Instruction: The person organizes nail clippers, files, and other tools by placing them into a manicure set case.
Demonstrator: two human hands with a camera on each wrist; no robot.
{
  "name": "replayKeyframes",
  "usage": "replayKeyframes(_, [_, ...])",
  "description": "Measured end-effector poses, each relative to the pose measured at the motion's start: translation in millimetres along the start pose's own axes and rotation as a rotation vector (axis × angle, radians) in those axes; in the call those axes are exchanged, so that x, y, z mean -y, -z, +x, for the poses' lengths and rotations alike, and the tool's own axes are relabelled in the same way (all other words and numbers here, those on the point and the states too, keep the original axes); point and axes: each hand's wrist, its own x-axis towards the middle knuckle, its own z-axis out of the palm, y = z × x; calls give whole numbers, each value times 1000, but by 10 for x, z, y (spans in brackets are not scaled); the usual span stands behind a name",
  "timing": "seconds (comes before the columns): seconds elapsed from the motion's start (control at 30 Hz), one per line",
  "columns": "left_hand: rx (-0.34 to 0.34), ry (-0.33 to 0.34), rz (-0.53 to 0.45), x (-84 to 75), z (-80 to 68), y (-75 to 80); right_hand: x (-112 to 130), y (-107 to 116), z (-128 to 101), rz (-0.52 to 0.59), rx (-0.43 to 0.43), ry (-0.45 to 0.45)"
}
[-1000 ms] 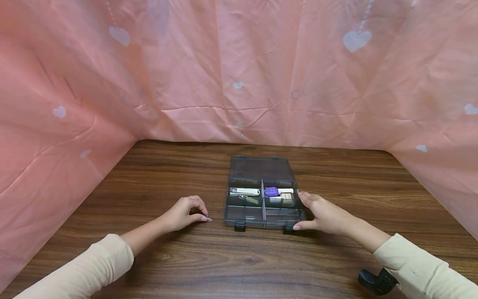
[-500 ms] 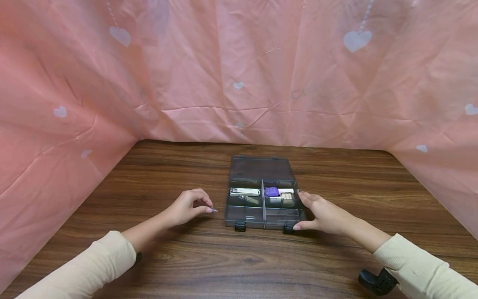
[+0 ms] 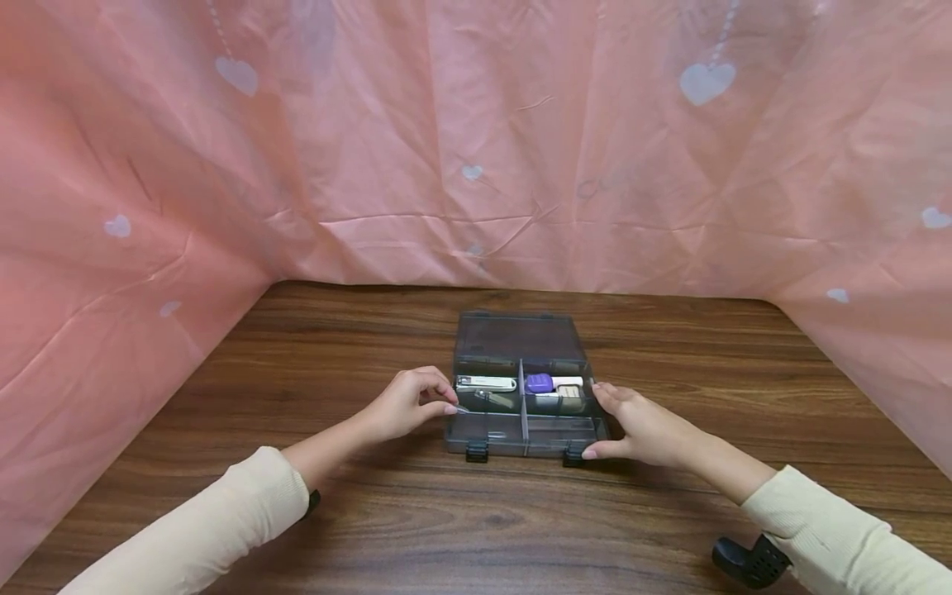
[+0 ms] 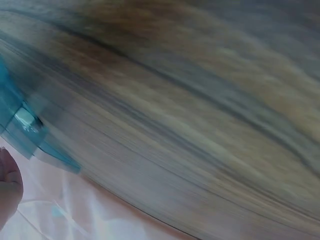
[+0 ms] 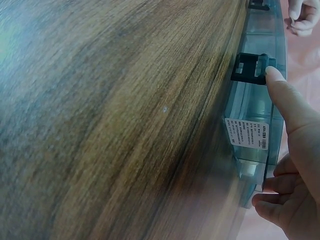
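In the head view, my left hand (image 3: 411, 403) pinches a small, thin, pale pointed piece (image 3: 462, 409) over the left edge of a smoky clear compartment box (image 3: 487, 426). Its exact kind cannot be made out. My right hand (image 3: 649, 426) grips the box's near right corner, thumb by a black latch (image 5: 250, 68) and fingers along the side. Inside the box lie a silver nail clipper (image 3: 487, 383), a small pale piece (image 3: 497, 399), a purple nail polish bottle (image 3: 539, 383) and a beige nail polish bottle (image 3: 569, 391). The left wrist view catches only fingers (image 4: 10, 187) beside the box.
The box's lid (image 3: 519, 336) lies folded back behind it. A wooden table (image 3: 461, 521) carries everything. Pink cloth (image 3: 521, 165) with hearts hangs around the back and sides. A printed label (image 5: 247, 133) is stuck on the box's front.
My left hand has lifted from the table and moved right and away from me, carrying the small piece to the box's left edge. My right hand stays at the corner.
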Motion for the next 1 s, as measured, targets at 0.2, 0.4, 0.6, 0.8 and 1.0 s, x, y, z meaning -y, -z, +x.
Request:
replayKeyframes(0.2, [-7,-55,74,-21,71,-84,16,-8,4,2,-4,2])
replayKeyframes(0.4, [14,-108,266,-15,96,-143,18,-5,16,2,2,-2])
replayKeyframes(0.6, [31,-111,292,-32,98,-139,20,-3,23,4,1,-4])
replayKeyframes(0.8, [3,-92,277,-62,75,-132,13,-2,18,8,5,-9])
replayKeyframes(1.0, [-106,-73,237,-124,18,-87,18,20,11,26,20,-7])
